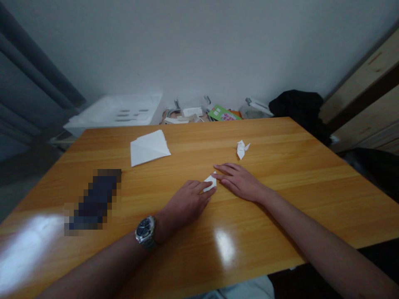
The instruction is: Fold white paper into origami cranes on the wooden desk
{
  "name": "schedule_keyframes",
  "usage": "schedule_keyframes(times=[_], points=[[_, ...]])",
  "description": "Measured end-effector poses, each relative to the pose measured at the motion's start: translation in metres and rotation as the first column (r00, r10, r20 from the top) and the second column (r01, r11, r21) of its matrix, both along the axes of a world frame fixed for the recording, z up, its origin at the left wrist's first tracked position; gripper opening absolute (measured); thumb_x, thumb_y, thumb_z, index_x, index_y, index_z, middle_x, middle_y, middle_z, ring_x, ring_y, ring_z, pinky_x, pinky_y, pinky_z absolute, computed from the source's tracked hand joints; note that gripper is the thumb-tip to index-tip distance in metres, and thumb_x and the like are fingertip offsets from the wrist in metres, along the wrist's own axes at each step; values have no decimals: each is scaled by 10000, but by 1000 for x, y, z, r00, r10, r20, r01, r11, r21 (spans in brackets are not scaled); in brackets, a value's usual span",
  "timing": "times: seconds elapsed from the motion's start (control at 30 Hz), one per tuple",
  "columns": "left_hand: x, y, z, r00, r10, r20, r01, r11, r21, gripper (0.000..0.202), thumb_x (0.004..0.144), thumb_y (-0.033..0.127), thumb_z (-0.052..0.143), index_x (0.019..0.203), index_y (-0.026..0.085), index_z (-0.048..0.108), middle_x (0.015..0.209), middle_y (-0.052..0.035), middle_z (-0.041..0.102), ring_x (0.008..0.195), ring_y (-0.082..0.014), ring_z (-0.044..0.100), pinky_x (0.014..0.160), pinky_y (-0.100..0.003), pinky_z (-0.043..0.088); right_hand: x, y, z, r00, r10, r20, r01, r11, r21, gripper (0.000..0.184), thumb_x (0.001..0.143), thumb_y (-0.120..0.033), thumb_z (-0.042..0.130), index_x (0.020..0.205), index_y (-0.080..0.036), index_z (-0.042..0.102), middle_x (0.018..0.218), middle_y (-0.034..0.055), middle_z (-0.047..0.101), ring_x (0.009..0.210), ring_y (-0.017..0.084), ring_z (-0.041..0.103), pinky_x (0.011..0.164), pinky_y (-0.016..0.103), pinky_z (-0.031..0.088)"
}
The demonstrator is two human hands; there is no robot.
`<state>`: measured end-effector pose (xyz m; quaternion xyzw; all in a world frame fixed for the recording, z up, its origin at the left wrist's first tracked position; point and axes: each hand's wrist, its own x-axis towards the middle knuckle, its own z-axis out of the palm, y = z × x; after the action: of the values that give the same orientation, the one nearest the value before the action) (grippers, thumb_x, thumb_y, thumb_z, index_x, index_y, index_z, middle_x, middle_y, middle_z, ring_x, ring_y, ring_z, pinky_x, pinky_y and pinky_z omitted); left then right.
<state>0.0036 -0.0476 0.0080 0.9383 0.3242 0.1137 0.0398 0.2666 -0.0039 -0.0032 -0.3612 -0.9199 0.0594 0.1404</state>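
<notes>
Both hands meet on the paper [210, 183], mid-table [280, 207]: left hand [186, 204] curled, pinching its near edge; right hand [240, 181] open, fingers flat against it. A folded figure [242, 149] sits beyond.

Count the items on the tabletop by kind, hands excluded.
Folded white paper pieces: 2, namely the small folded paper touched by the left hand and right hand, and the folded paper figure farther back
Stack of white paper sheets: 1
Dark pixelated object: 1
Total: 4
</notes>
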Motion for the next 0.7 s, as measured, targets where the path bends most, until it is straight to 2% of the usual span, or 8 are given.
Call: schedule_keyframes(times=[0.17, 0.33, 0.7], points=[[-2, -1, -3, 999, 28, -20, -28, 1000, 12, 412, 990, 217, 500, 1397, 218, 562, 1453, -134, 537, 1171, -277, 584, 1015, -447, 496, 1, 0, -1, 1000, 12, -4, -12, 1000, 6, 417, 1071, -334, 381, 1452, -286, 543, 1518, 48, 526, 1393, 253, 446, 1154, 512, 392], [-2, 0, -3, 1000, 16, -8, -16, 1000, 20, 402, 991, 213, 490, 1382, 206, 579, 1396, -136, 582, 1158, -274, 587, 1009, -441, 506, 0, 0, 0, 1000, 11, -5, -11, 1000, 8, 429, 1073, -340, 366, 1458, -255, 536, 1518, 55, 526, 1401, 244, 436, 1176, 498, 369], [-1, -3, -1, 999, 23, 25, -23, 1000, -11, 383, 1016, 246, 464, 1380, 214, 576, 1409, -125, 567, 1149, -259, 584, 1009, -429, 501, 0, -2, 2, 1000, -24, -7, 23, 998, -54, 420, 1072, -346, 361, 1443, -291, 551, 1528, 33, 514, 1389, 249, 447, 1159, 509, 385]])
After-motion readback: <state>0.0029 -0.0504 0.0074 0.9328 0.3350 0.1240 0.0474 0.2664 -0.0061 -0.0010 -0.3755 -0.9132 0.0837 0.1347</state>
